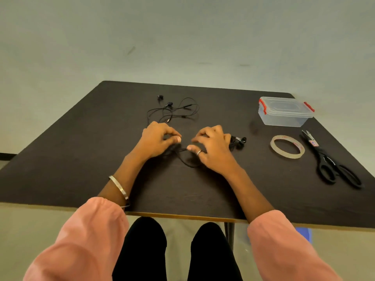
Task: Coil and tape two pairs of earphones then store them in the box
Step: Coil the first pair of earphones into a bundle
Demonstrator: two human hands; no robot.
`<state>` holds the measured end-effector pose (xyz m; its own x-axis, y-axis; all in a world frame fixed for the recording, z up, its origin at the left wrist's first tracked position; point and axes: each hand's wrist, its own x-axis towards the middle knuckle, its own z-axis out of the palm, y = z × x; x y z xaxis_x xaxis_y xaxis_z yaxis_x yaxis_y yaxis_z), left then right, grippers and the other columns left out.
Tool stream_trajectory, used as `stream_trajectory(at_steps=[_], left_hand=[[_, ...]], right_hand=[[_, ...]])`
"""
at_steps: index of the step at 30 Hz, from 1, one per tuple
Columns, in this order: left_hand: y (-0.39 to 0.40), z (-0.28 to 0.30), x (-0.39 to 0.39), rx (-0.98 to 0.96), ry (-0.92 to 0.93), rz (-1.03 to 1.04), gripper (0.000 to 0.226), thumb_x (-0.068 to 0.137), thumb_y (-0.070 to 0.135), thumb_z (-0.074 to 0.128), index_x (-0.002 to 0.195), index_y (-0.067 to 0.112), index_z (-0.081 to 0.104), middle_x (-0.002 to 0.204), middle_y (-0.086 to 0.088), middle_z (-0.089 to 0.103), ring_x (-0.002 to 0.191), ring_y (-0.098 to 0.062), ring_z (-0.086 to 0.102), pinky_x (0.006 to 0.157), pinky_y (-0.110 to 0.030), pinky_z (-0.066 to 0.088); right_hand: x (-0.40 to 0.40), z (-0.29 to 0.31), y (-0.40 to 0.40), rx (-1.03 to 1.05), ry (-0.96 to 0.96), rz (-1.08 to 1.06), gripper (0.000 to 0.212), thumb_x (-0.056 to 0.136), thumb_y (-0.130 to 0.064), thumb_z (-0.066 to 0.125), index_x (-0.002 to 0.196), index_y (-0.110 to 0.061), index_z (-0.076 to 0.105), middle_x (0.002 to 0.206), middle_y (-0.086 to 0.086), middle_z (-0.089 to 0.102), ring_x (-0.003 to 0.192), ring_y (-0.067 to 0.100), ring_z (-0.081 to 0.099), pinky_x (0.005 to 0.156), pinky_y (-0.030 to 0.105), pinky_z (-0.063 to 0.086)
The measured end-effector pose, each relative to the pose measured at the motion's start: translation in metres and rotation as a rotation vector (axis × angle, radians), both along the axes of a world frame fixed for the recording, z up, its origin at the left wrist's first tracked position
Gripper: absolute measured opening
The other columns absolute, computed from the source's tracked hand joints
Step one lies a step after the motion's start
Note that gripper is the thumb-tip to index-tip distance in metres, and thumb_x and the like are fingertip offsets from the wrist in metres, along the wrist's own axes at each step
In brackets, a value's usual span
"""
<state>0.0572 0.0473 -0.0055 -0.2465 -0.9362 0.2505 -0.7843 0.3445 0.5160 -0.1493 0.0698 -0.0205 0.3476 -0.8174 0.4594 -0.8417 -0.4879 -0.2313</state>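
One pair of black earphones (186, 162) lies mid-table under both hands, its cable looping toward me. My left hand (157, 139) pinches that cable between thumb and fingers. My right hand (212, 147) has its fingers curled over the same cable, and the earbuds (239, 141) stick out to its right. A second black pair of earphones (174, 110) lies loose and uncoiled farther back. The clear plastic box (284, 112) with red clips stands shut at the back right.
A roll of clear tape (287, 147) lies flat right of my hands. Black scissors (328, 161) lie beyond it near the right table edge. The dark table (81, 159) ends just in front of my knees.
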Motion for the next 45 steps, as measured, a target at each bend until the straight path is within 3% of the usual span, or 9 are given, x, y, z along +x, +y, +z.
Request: stream_trajectory(at_steps=[8,12,17,22,29,32,36,42,45], left_hand=[[0.018,-0.011,0.013,-0.031,-0.050,-0.068,0.023,0.079,0.042,0.074,0.101,0.036,0.073,0.107,0.015,0.060,0.116,-0.015,0.040,0.095,-0.037,0.027],[0.017,-0.017,0.013,-0.099,0.091,-0.053,0.007,0.082,0.033,0.072,0.088,0.032,0.074,0.096,0.013,0.067,0.107,-0.016,0.048,0.094,-0.039,0.035],[0.019,-0.010,0.014,-0.102,0.574,0.036,0.008,0.086,0.017,0.070,0.085,0.024,0.073,0.088,0.014,0.071,0.094,0.000,0.061,0.088,-0.016,0.042],[0.017,-0.002,0.025,-0.158,1.122,0.273,0.024,0.099,0.010,0.049,0.080,0.016,0.061,0.055,0.009,0.058,0.055,-0.007,0.055,0.063,-0.020,0.048],[0.013,0.000,0.038,-0.142,1.538,0.580,0.025,0.103,0.018,0.035,0.082,0.018,0.049,0.056,0.001,0.036,0.047,-0.010,0.030,0.045,-0.025,0.031],[0.014,0.000,0.044,-0.103,1.637,0.636,0.025,0.102,0.019,0.037,0.080,0.018,0.047,0.054,0.002,0.035,0.045,-0.010,0.026,0.043,-0.027,0.024],[0.014,-0.001,0.042,-0.193,1.514,0.656,0.021,0.101,0.023,0.043,0.082,0.017,0.050,0.057,0.002,0.036,0.047,-0.008,0.028,0.040,-0.023,0.023],[0.012,0.012,0.045,-0.163,1.483,0.822,0.027,0.101,0.026,0.043,0.077,0.017,0.051,0.057,0.004,0.042,0.047,-0.007,0.033,0.048,-0.024,0.031],[0.011,0.032,0.059,-0.135,1.669,0.894,0.022,0.100,0.024,0.041,0.082,0.016,0.052,0.056,0.003,0.043,0.042,-0.008,0.031,0.041,-0.023,0.025]], right_hand=[[0.006,-0.004,0.001,0.026,-0.018,0.011,0.008,0.090,-0.021,0.061,0.089,-0.019,0.069,0.100,-0.010,0.058,0.103,0.017,0.040,0.076,0.031,0.018],[0.010,-0.003,0.008,0.011,-0.069,0.097,0.016,0.087,-0.002,0.048,0.084,-0.016,0.055,0.086,-0.011,0.053,0.087,0.015,0.043,0.075,0.035,0.030],[0.012,0.014,0.022,0.414,-0.881,0.277,0.011,0.096,0.000,0.050,0.102,-0.006,0.057,0.069,0.004,0.064,0.065,0.012,0.058,0.066,0.019,0.046],[0.005,0.025,0.024,0.671,-1.337,0.494,0.030,0.080,-0.018,0.068,0.107,-0.007,0.061,0.063,0.006,0.055,0.047,0.015,0.046,0.068,0.035,0.051],[0.005,0.022,0.021,0.513,-1.133,0.324,0.022,0.081,-0.002,0.070,0.102,-0.007,0.065,0.091,0.024,0.068,0.053,0.023,0.053,0.049,0.029,0.049],[0.005,0.016,0.017,0.379,-0.965,0.217,0.018,0.082,0.000,0.070,0.096,-0.012,0.068,0.089,0.019,0.069,0.067,0.027,0.062,0.056,0.027,0.054],[0.004,0.004,0.011,0.128,-0.675,0.083,0.017,0.084,-0.002,0.069,0.099,-0.011,0.071,0.090,0.000,0.071,0.080,0.005,0.065,0.074,0.013,0.051],[0.002,0.030,0.003,0.255,-1.232,-0.036,0.014,0.083,-0.002,0.070,0.087,-0.015,0.072,0.069,-0.004,0.067,0.045,0.013,0.050,0.044,0.020,0.043],[0.000,0.042,-0.002,0.306,-1.108,-0.017,0.008,0.081,-0.006,0.074,0.087,-0.011,0.073,0.064,-0.001,0.066,0.043,0.011,0.045,0.043,0.022,0.040]])
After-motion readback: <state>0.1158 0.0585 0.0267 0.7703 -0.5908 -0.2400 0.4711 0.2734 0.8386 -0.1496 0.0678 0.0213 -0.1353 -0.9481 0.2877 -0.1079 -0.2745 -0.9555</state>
